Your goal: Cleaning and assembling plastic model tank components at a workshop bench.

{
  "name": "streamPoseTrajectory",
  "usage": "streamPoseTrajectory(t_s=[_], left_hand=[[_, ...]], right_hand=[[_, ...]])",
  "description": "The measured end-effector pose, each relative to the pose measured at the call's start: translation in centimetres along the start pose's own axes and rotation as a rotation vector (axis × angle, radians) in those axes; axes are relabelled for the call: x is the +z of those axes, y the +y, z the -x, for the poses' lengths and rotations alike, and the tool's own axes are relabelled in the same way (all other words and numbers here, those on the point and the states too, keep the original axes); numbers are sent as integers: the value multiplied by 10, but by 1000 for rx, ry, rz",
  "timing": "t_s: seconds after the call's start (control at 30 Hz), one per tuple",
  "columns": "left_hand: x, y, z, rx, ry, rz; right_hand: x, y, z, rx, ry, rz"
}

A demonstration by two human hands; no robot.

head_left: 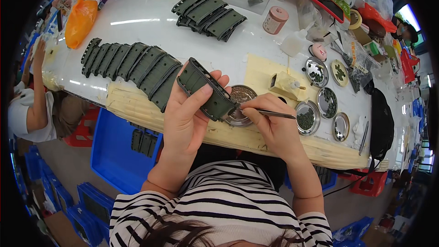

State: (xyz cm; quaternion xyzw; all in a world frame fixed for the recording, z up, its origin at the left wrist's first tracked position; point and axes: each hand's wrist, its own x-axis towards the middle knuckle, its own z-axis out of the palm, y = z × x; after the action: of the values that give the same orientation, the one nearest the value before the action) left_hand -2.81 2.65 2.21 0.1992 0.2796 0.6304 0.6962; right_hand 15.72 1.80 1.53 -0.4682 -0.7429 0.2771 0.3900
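Note:
My left hand [184,121] is closed around a dark green ribbed plastic piece [218,105], thumb across its front, holding it tilted above the table edge. Metal tweezers [276,114] are pinched in my right hand [280,130], the fingertips close to the piece's lower right end. Whether the tips grip anything is too small to tell. Behind the piece, partly covered, stands a round metal dish [242,93] of small brownish bits. A long row of similar green pieces [137,61] lies left of my hands, and a stack of them [208,13] sits farther back.
Small round dishes with green bits [305,118] stand right of my hand, beside a yellow-wrapped block [286,86]. Farther back is a pink jar [275,20]. An orange bag [81,20] lies far left. Below the table edge is a blue bin [114,155]. Another person [34,110] sits left.

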Motion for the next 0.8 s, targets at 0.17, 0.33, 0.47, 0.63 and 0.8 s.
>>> streamPoseTrajectory(t_s=[0.17,0.33,0.47,0.63,0.8], left_hand=[[4,2,1,86,-7,-71],[-3,2,1,66,-74,-173],[-3,-3,4,-51,-204,-342],[2,-19,4,-249,-474,-421],[7,-28,5,-351,-476,-422]], right_hand=[[1,1,-1,5,-11,-4],[-12,-3,2,-24,108,-117],[-28,-19,8,53,193,-432],[-36,-25,9,92,142,-596],[-39,-21,12,107,104,-616]])
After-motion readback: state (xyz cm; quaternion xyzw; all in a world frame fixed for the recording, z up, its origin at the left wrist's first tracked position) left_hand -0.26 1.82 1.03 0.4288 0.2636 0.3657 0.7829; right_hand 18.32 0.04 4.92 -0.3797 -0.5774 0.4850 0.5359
